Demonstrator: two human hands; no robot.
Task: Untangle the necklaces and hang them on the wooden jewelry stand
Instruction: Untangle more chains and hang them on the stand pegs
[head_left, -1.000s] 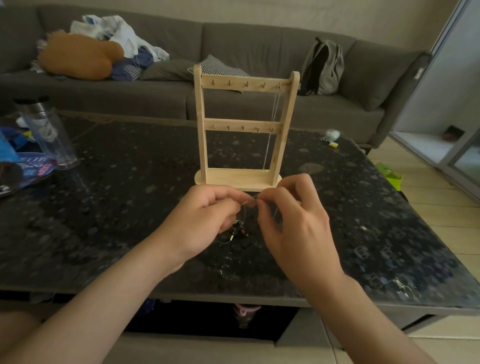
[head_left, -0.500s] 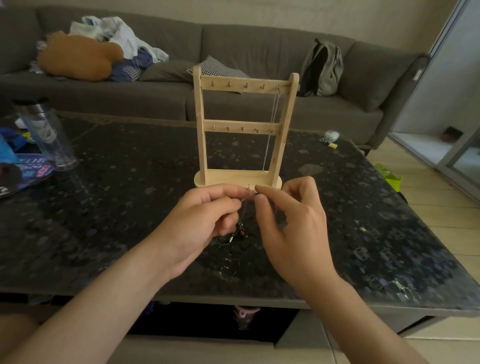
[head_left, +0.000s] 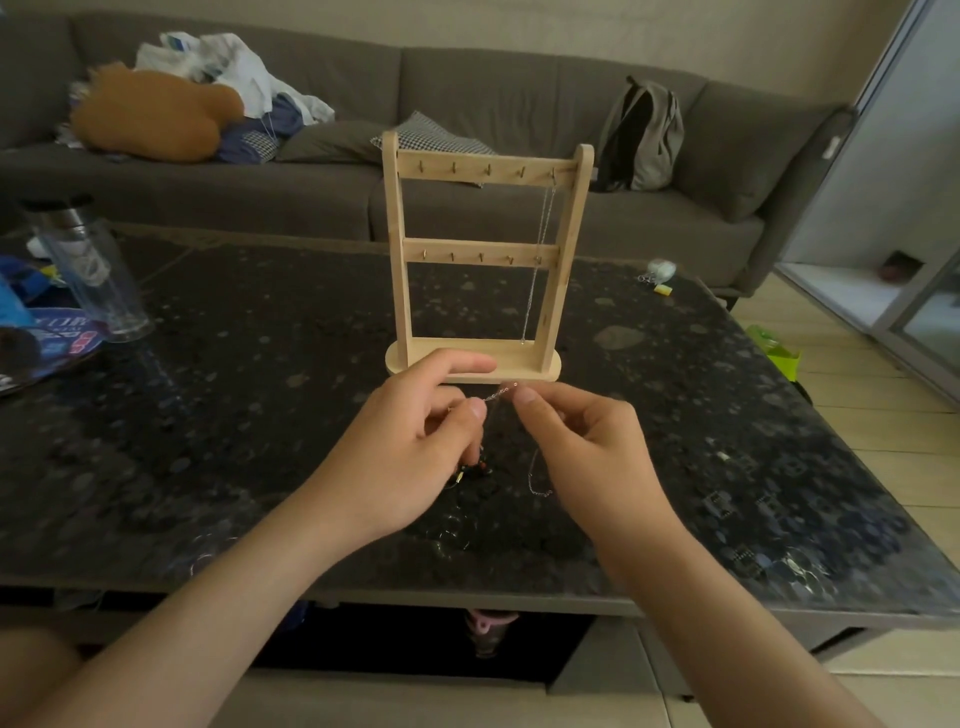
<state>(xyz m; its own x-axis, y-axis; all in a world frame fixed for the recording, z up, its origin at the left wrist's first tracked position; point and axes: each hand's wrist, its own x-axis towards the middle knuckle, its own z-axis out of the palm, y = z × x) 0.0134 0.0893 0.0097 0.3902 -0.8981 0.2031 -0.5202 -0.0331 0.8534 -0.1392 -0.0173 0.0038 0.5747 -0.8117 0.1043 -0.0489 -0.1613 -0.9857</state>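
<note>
Both hands are working just in front of the wooden jewelry stand (head_left: 480, 171), which is standing upright on the dark speckled table (head_left: 249, 395). The left hand (head_left: 410, 447) is pinching a thin silver chain (head_left: 500, 391) between thumb and curled fingers (head_left: 475, 409), with its index finger stretching out across the front of the stand's base; whether it is touching the wood cannot be told. The right hand (head_left: 587, 457) is gripping the same chain a little further along with its fingertips, so a short stretch is running between the two hands just in front of the base. More of the chain is dangling in a loop beside the right palm. A beaded tangle (head_left: 470, 470) with dark and red bits is lying on the table in front of the stand, under the left hand. One hung necklace (head_left: 540, 249) is dropping from the rightmost peg of the stand's top bar, running down alongside the right post almost to the base. A clear bottle (head_left: 88, 270) is standing well to the left of the stand, and a grey sofa (head_left: 291, 202) is stretching behind it with a backpack (head_left: 644, 135) behind and to the right of the stand.
</note>
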